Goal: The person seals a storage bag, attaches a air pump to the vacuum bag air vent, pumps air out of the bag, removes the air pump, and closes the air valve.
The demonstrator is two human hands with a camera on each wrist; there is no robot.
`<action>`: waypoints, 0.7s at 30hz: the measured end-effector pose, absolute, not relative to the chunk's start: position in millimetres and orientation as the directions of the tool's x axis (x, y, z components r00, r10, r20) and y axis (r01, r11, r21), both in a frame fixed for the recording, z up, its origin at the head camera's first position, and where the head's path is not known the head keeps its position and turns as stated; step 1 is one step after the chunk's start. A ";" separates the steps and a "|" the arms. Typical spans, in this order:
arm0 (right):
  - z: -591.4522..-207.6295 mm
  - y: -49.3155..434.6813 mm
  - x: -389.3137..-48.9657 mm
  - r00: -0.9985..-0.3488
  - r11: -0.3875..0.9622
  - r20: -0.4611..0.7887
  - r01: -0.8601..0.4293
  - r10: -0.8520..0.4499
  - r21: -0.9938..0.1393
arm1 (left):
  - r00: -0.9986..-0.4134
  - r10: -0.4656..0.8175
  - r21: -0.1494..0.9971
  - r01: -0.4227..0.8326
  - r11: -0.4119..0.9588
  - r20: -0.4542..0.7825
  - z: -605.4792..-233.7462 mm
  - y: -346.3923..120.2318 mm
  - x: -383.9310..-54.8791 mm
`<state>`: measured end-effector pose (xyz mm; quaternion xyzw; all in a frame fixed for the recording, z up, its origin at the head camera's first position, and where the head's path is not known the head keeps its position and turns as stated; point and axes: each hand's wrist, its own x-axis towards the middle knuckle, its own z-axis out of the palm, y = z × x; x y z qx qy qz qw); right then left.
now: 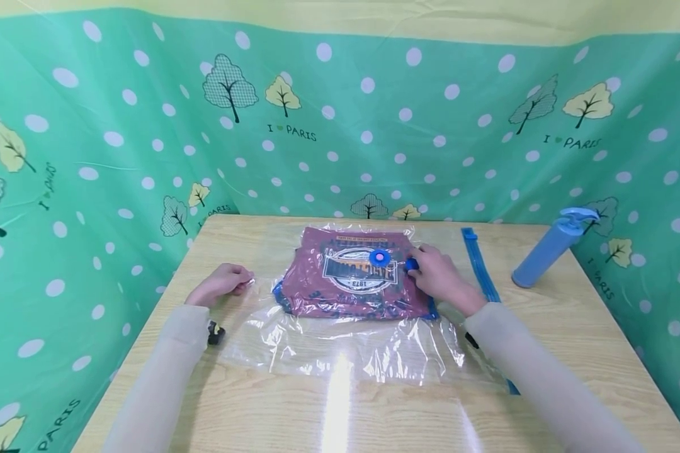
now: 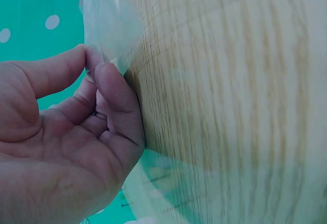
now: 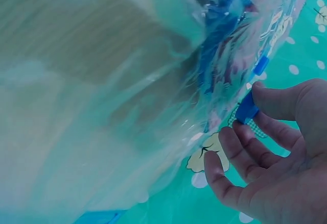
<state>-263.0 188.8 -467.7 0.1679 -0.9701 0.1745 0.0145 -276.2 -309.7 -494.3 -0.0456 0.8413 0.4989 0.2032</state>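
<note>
A clear plastic vacuum bag (image 1: 317, 362) lies flat on the table with folded maroon clothing (image 1: 311, 270), printed with a badge, inside it. On its upper face sits a round blue valve (image 1: 380, 257) with a pink centre. My left hand (image 1: 225, 280) pinches the bag's left edge between thumb and index finger; the left wrist view shows the thin film (image 2: 112, 25) at the fingertips. Just right of the valve, my right hand (image 1: 437, 273) holds a small blue cap (image 3: 247, 108) between thumb and fingers. Its other fingers are loosely bent beside the bag.
Along the bag's right side runs a blue zip strip (image 1: 480, 267) with a slider near its far end. A blue hand pump (image 1: 546, 250) stands upright at the back right of the wooden table (image 1: 578, 352). Green patterned cloth (image 1: 340, 126) hangs behind and on both sides.
</note>
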 end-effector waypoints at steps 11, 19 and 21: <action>-470.3 173.5 -275.8 -0.933 0.871 0.086 -0.357 -0.349 -0.339 | -0.913 0.123 0.812 -0.277 0.514 -0.389 -496.3 -310.2 -276.1; -470.3 158.4 -285.6 -0.905 0.848 0.099 -0.423 -0.414 -0.321 | -0.914 0.114 0.813 -0.283 0.508 -0.389 -495.8 -310.3 -277.6; -469.9 154.5 -287.9 -0.900 0.844 0.097 -0.433 -0.425 -0.316 | -0.913 0.118 0.812 -0.282 0.512 -0.391 -495.1 -310.5 -277.3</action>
